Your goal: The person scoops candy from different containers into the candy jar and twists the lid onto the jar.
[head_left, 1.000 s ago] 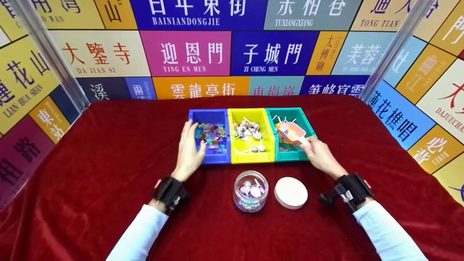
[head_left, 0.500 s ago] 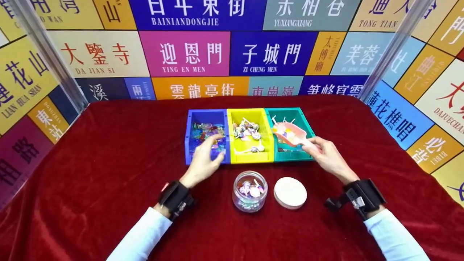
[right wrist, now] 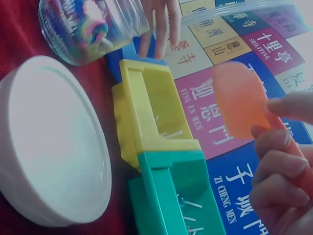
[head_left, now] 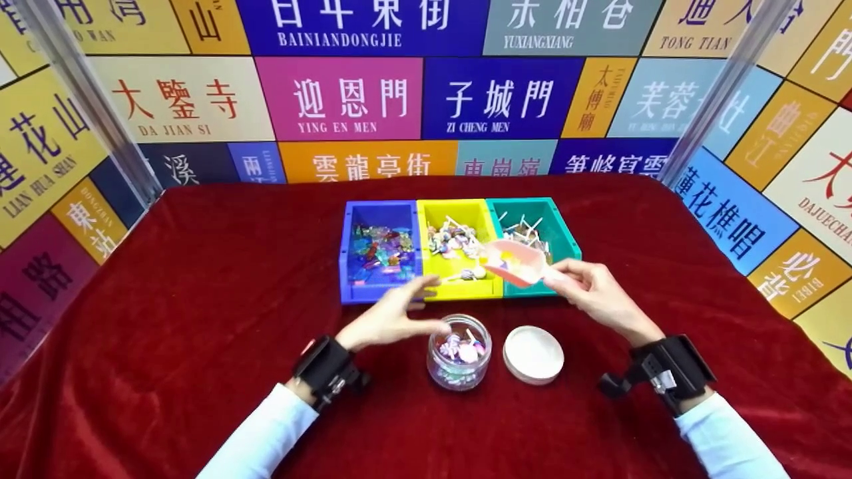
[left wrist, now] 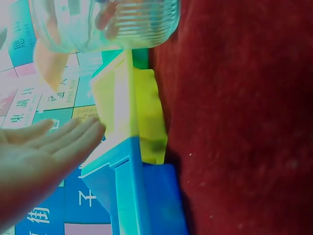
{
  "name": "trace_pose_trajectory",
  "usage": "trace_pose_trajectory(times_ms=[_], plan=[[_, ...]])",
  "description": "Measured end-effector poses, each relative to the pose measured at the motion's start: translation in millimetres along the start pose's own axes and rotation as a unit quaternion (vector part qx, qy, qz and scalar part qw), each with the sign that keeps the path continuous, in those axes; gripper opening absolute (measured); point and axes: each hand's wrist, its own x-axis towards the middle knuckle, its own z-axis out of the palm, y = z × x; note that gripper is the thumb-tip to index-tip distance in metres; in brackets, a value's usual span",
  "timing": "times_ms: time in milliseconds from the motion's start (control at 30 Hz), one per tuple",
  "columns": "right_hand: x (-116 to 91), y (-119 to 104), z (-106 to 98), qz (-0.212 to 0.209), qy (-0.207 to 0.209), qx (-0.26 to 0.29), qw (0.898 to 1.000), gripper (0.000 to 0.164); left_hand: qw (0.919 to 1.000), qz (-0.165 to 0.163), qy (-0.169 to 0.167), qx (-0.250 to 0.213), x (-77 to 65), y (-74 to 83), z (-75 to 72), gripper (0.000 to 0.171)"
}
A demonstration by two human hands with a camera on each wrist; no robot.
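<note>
My right hand (head_left: 602, 296) grips the handle of a pink scoop (head_left: 516, 265), its fingers curled round it in the right wrist view. Small yellow and pale pieces lie in the scoop, which is above the border of the yellow bin (head_left: 459, 291) and green bin (head_left: 568, 247). My left hand (head_left: 393, 318) has its fingers extended in the air, thumb by the rim of a clear glass jar (head_left: 459, 372). Whether the thumb touches the jar I cannot tell. Lollipops and small candies or beads sit inside the jar, which has no lid on.
A white round lid (head_left: 532, 352) lies on the red cloth right of the jar. The blue bin (head_left: 379, 293) holds colourful translucent pieces. Swirled lollipops (head_left: 456, 239) fill part of the yellow bin; white sticks (head_left: 526, 226) show in the green one.
My left hand has moved right and nearer, from the blue bin to beside the jar. The scoop has moved left, from over the green bin toward the yellow one, still held.
</note>
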Motion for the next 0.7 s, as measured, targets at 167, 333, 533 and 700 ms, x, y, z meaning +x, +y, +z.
trace_pose_trajectory(times_ms=[167,333,533,700], plan=[[-2,-6,4,-0.031,-0.027,0.008,0.999,0.015,0.9965,-0.002,-0.076,-0.035,-0.6,-0.5,4.6,0.09],[-4,-9,6,-0.053,-0.08,0.022,0.995,0.013,0.9934,-0.01,-0.114,-0.007,-1.8,0.9,6.6,0.092],[-5,-9,6,-0.064,-0.136,-0.007,0.989,0.012,0.9909,-0.003,-0.135,0.0,-2.3,0.1,10.0,0.082],[-4,-7,5,-0.078,-0.17,-0.033,0.982,0.011,0.9895,-0.02,-0.139,0.035,-3.8,-0.3,12.1,0.082]])
